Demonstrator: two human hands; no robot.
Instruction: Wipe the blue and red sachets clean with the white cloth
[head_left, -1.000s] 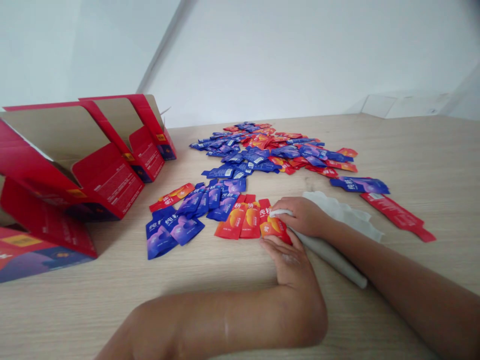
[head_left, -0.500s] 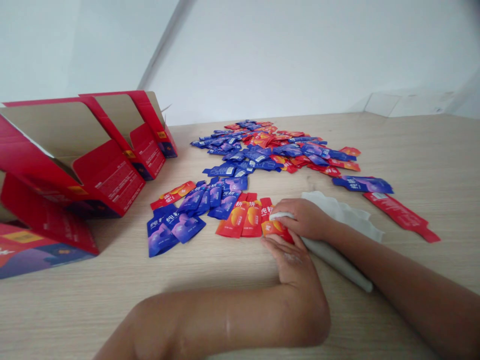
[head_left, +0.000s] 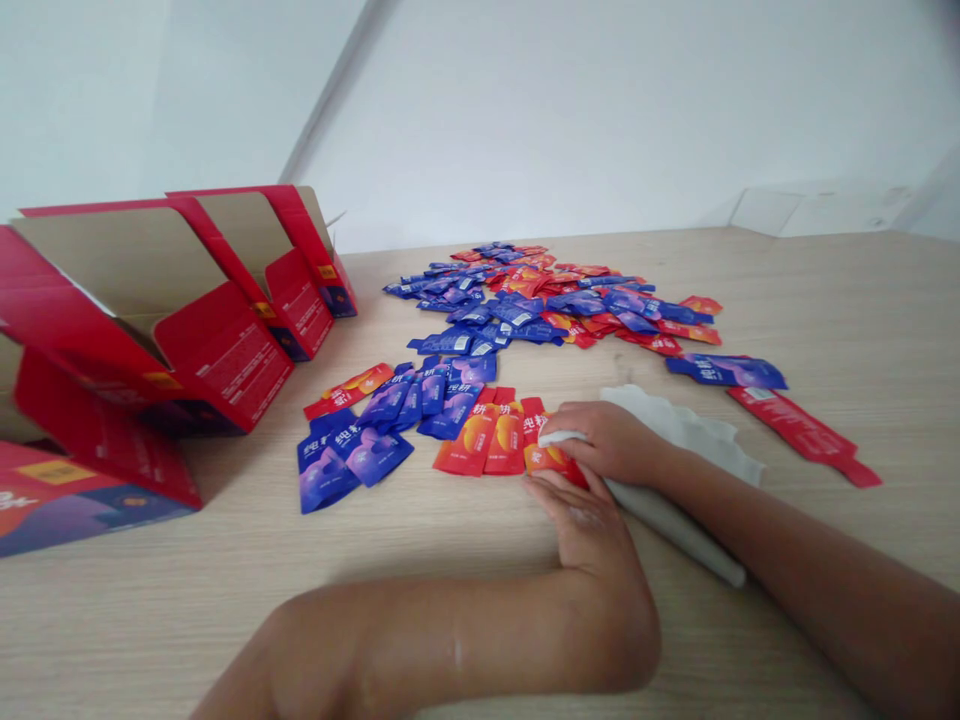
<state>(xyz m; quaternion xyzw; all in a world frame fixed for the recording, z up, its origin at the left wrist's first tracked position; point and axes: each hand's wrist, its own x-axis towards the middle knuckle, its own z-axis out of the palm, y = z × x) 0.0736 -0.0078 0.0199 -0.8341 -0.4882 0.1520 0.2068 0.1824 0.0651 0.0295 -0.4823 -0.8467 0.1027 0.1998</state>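
Observation:
My left hand (head_left: 581,515) reaches in from the lower left, its fingers and thumb on the lower edge of a red sachet (head_left: 546,456) with an orange fruit print. Pressed over that sachet's right side, my right hand (head_left: 611,438) is closed on a white cloth (head_left: 675,530), which trails out beneath the wrist and forearm. Both hands nearly touch, and the fingertips are partly hidden. Left of them lie two more red sachets (head_left: 471,440) side by side, then a group of blue-purple sachets (head_left: 375,455) and one red sachet (head_left: 346,390).
Several red boxes (head_left: 225,350) with open fronts stand along the left. A large mixed pile of sachets (head_left: 525,300) spreads toward the back. At the right lie a blue sachet (head_left: 727,370) and a red sachet (head_left: 806,435). A white wall (head_left: 600,120) rises behind the table.
The view has shifted very slightly, so the boxes appear a little farther right. Both hands stay on the red sachet; the right hand and cloth have barely moved.

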